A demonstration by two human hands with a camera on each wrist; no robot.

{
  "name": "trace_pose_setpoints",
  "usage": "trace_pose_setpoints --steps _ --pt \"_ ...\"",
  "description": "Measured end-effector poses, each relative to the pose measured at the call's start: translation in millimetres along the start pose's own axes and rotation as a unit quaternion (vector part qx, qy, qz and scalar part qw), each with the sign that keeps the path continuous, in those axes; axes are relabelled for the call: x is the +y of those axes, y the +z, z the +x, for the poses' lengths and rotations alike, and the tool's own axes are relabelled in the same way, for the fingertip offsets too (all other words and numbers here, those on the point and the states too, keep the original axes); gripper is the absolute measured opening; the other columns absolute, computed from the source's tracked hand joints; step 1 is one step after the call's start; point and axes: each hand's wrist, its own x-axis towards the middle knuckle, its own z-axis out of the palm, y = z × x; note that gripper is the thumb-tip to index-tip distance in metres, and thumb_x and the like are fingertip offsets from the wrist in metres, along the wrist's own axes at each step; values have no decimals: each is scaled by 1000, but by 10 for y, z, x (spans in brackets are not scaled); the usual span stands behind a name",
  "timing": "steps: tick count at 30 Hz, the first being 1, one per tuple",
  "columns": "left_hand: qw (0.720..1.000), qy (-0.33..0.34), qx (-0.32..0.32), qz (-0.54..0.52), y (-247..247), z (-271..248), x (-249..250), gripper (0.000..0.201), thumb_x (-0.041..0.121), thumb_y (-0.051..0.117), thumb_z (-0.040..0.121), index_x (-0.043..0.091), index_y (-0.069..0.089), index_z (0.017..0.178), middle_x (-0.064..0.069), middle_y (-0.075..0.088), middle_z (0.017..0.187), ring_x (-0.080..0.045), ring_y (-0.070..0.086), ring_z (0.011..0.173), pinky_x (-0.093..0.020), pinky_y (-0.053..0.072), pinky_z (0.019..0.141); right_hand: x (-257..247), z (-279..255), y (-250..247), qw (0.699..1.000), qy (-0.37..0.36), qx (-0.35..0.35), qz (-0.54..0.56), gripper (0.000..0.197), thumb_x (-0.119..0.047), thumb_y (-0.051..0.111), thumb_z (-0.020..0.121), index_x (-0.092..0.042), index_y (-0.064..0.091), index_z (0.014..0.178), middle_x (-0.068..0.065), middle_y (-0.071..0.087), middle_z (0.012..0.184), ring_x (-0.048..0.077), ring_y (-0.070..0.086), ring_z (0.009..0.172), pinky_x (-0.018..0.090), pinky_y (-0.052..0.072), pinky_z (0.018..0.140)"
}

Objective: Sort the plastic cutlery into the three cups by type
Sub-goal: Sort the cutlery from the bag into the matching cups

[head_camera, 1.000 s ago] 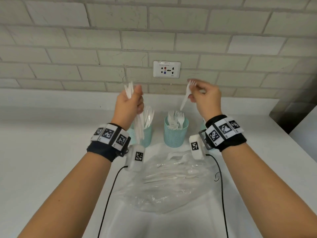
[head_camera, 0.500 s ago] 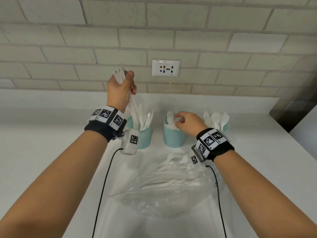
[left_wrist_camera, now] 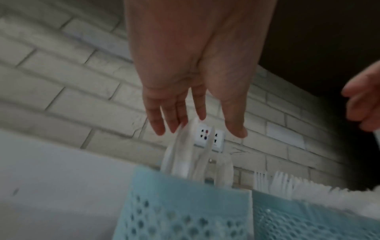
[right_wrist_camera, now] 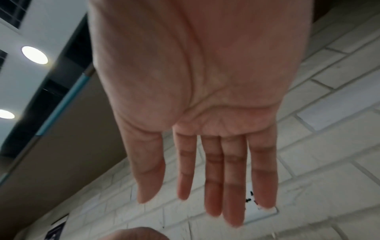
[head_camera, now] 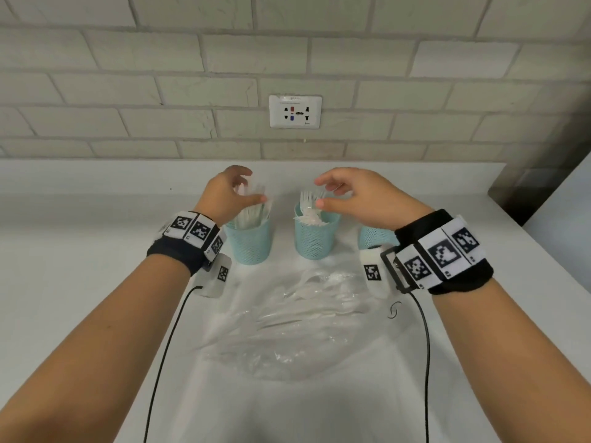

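Three teal mesh cups stand in a row near the wall. The left cup point(head_camera: 248, 241) point(left_wrist_camera: 180, 209) holds white knives point(left_wrist_camera: 195, 155); my left hand point(head_camera: 238, 190) point(left_wrist_camera: 202, 129) hovers just above them with straight, spread fingers and holds nothing. The middle cup point(head_camera: 315, 236) point(left_wrist_camera: 308, 220) holds white forks point(head_camera: 311, 199) point(left_wrist_camera: 273, 180). My right hand point(head_camera: 326, 195) point(right_wrist_camera: 205, 203) is over that cup, fingers straight, palm empty. The right cup point(head_camera: 372, 236) is mostly hidden behind my right wrist.
A crumpled clear plastic bag point(head_camera: 297, 324) with white cutlery inside lies on the white counter point(head_camera: 80, 266) in front of the cups. A wall socket point(head_camera: 295, 111) sits on the brick wall behind. Thin black cables point(head_camera: 166, 340) run from both wristbands toward me.
My left hand came down from high up and let go of its knives into the left cup. My right hand dropped its fork in the middle cup and opened above it.
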Motion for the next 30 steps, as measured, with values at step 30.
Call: trace_pose_setpoints --steps 30 --pt "874 83 -284 385 849 -1721 318 60 37 66 83 7 41 128 -11 43 127 -27 46 114 -34 41 90 484 -939 1021 905 101 -242 -335 39 -17 55 90 -7 51 127 14 47 128 30 53 114 31 43 86"
